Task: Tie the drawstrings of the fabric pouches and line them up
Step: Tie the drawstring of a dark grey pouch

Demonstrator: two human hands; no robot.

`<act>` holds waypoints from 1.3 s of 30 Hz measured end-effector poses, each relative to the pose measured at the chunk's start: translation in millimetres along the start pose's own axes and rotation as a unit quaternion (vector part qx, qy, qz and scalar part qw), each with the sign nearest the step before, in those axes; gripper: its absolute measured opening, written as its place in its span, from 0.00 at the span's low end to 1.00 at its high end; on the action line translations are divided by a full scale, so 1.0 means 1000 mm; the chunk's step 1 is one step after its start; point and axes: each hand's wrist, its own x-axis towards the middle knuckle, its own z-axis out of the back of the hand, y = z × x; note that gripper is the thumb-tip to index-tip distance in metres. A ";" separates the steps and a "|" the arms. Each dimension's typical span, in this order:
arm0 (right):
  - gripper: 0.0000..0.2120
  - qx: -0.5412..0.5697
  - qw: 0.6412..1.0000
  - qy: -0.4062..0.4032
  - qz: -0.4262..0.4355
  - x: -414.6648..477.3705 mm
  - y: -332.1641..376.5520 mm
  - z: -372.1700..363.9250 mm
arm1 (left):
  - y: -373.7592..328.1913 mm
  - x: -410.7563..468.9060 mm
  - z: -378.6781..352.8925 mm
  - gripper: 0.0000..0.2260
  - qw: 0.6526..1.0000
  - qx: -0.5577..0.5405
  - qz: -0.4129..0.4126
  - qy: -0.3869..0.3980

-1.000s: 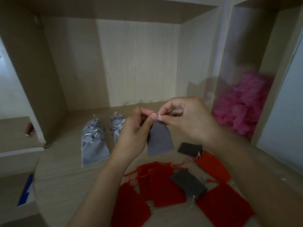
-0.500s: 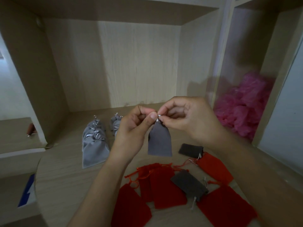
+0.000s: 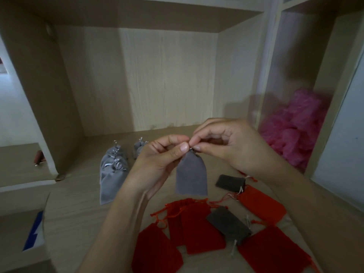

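hands: L (image 3: pixel 157 160) + R (image 3: pixel 226 142) pinch grey pouch (image 3: pixel 191 176) top | held up

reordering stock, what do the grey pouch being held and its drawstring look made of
Grey pouch: likely velvet or velour, matte; it hangs limp with a soft, unshiny face. Drawstring: possibly thin silver satin or metallic cord; it glints pale where it shows, too small to be sure.

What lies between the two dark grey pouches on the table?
Head view: a red pouch's loose drawstring lies between the farther dark grey pouch and the nearer dark grey pouch.
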 end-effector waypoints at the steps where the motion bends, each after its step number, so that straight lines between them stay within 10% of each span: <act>1: 0.06 0.000 1.000 0.002 0.000 0.000 0.001 0.000 | 0.000 0.000 -0.001 0.18 1.000 0.006 -0.005 0.000; 18: 0.06 0.069 0.992 -0.041 -0.095 0.002 0.014 -0.004 | -0.003 0.000 -0.005 0.01 0.992 0.083 -0.074 -0.058; 30: 0.06 0.016 0.987 -0.012 -0.162 0.001 0.016 -0.001 | -0.004 -0.003 -0.007 0.08 0.976 0.184 -0.118 -0.018; 39: 0.08 -0.040 0.986 -0.025 -0.160 0.001 0.002 -0.004 | 0.005 -0.003 -0.009 0.03 0.887 0.413 -0.192 -0.076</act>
